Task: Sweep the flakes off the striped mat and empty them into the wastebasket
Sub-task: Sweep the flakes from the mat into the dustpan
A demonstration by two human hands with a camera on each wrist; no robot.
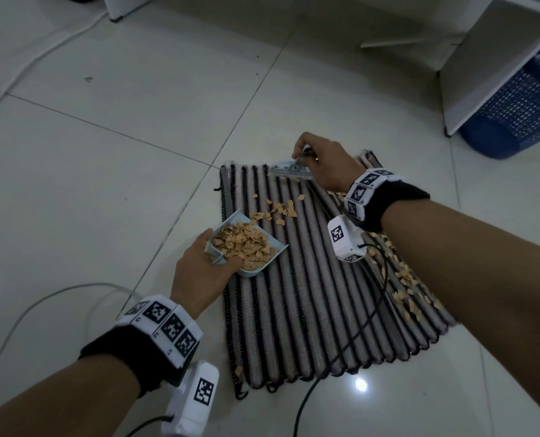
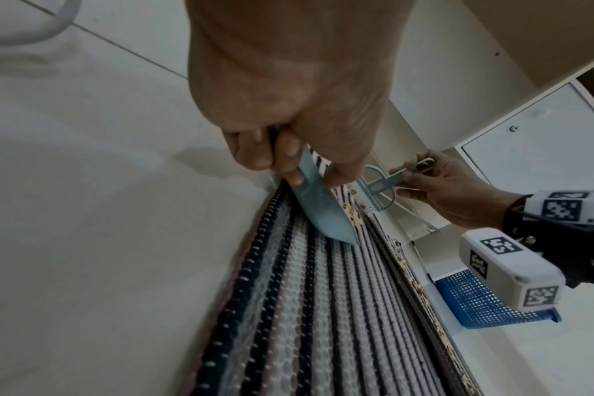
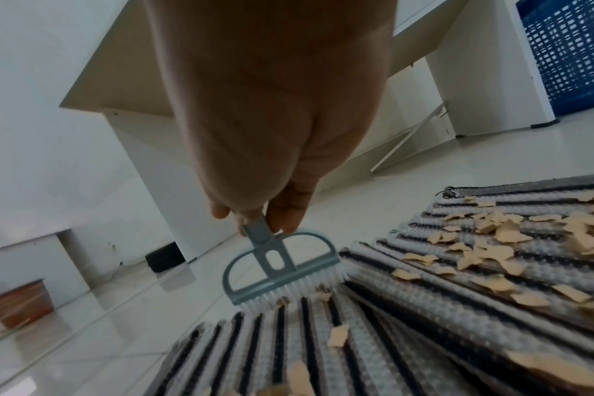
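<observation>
My left hand [image 1: 199, 269] has its grip closed round the handle of a small pale-blue dustpan [image 1: 256, 244], thumb on one side and fingers curled under. The pan sits low over the left part of the striped mat [image 1: 297, 310], its open lip pointing toward the far right, and it is heaped with tan flakes [image 1: 243, 242].

My right hand [image 1: 325, 165] pinches the thin handle of a little grey-blue brush [image 1: 289, 170] between thumb and fingertips. The brush head is at the far edge of the mat, white bristles down on the ridges. From the right wrist, the brush [image 3: 278, 265] shows a half-round frame above its bristles, with a few flakes lying just beside them.

More flakes lie loose on the mat: a small scatter [image 1: 281, 211] between the brush and the pan's lip, and a long band [image 1: 410, 291] along the right side, partly under my right forearm.

The blue mesh wastebasket [image 1: 521, 105] stands on the tiled floor [image 1: 104, 184] at the far right, well apart from the mat, tucked behind a white panel [image 1: 489, 64]. A black cable [image 1: 350, 342] runs from my right wrist across the mat.
</observation>
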